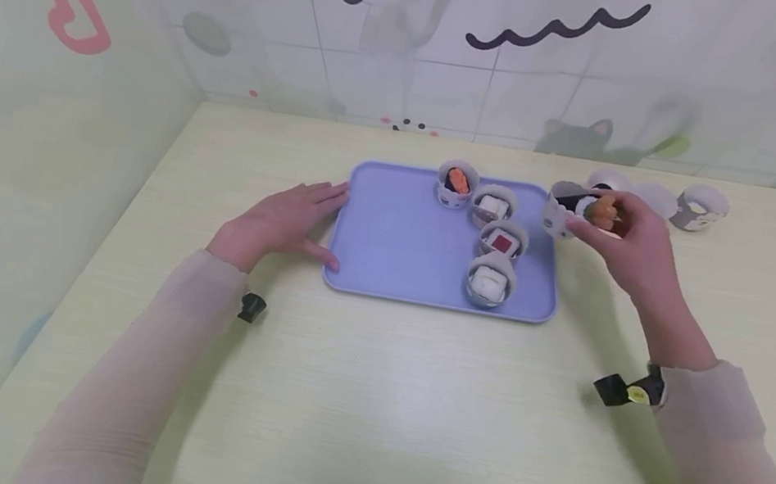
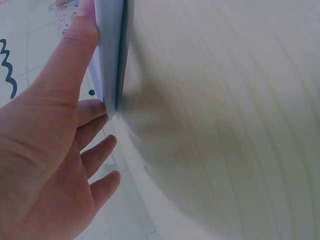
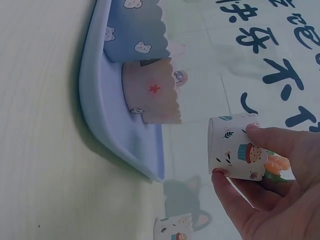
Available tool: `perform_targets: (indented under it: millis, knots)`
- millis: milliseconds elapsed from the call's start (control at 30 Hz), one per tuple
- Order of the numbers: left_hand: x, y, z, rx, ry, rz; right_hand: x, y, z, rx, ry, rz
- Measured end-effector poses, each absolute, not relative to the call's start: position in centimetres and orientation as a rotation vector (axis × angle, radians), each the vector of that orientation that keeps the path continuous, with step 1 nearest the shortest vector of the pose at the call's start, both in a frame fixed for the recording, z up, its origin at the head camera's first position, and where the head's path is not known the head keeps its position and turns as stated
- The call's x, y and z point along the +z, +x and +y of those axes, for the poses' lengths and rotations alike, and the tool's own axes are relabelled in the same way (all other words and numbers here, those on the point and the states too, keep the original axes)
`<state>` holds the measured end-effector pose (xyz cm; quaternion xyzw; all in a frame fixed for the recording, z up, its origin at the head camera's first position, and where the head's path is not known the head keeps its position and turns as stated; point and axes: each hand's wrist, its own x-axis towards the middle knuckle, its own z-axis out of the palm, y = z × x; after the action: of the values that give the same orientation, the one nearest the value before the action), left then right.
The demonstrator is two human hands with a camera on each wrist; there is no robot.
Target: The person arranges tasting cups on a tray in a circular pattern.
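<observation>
My right hand (image 1: 630, 239) pinches a printed paper baking cup (image 3: 235, 147) between thumb and fingers, above the right rim of a lavender-blue tray (image 1: 404, 236). Inside that cup sits a sushi piece (image 1: 597, 211) with a dark wrap and orange topping. My left hand (image 1: 290, 220) rests at the tray's left edge, fingers extended and thumb near the front corner; the left wrist view shows the thumb along the tray's side (image 2: 108, 55). On the tray's right half stand several paper cups holding sushi pieces: an orange-topped one (image 1: 458, 181), a red-centred one (image 1: 503, 243) and white ones (image 1: 488, 283).
More paper cups stand at the table's back right, one (image 1: 700, 208) with a sushi piece in it and a pale one (image 1: 655, 199) beside it. A tiled wall (image 1: 409, 92) with printed characters rises behind the table (image 1: 365, 404). Small black devices (image 1: 628, 390) sit at both wrists.
</observation>
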<state>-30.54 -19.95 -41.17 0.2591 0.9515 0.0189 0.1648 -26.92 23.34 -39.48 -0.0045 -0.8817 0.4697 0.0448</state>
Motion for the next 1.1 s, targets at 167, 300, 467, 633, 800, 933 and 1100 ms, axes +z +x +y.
perform_targets:
  millis: [167,300,467,633,800,933,1100]
  knots:
    - [-41.6,-30.8,-20.0,0.035,0.738,2.713,-38.8,-26.6,22.2,1.447,0.064,-2.679]
    - [-41.6,-30.9,-20.0,0.030,0.735,2.713,-38.5,-26.5,21.3,1.428,0.120,-2.687]
    - [-41.6,-30.9,-20.0,0.037,0.741,2.716,-38.2,-26.4,19.8,1.430,0.160,-2.704]
    - [-41.6,-30.9,-20.1,0.044,0.750,2.716,-38.1,-26.2,18.4,1.435,0.238,-2.727]
    - [-41.7,-30.9,-20.1,0.041,0.747,2.716,-38.2,-26.2,17.1,1.441,0.255,-2.790]
    - [-41.7,-31.0,-20.1,0.039,0.744,2.714,-38.5,-26.2,16.0,1.433,0.285,-2.839]
    - [-41.7,-30.9,-20.1,0.043,0.729,2.710,-39.3,-26.4,14.8,1.433,0.373,-2.869]
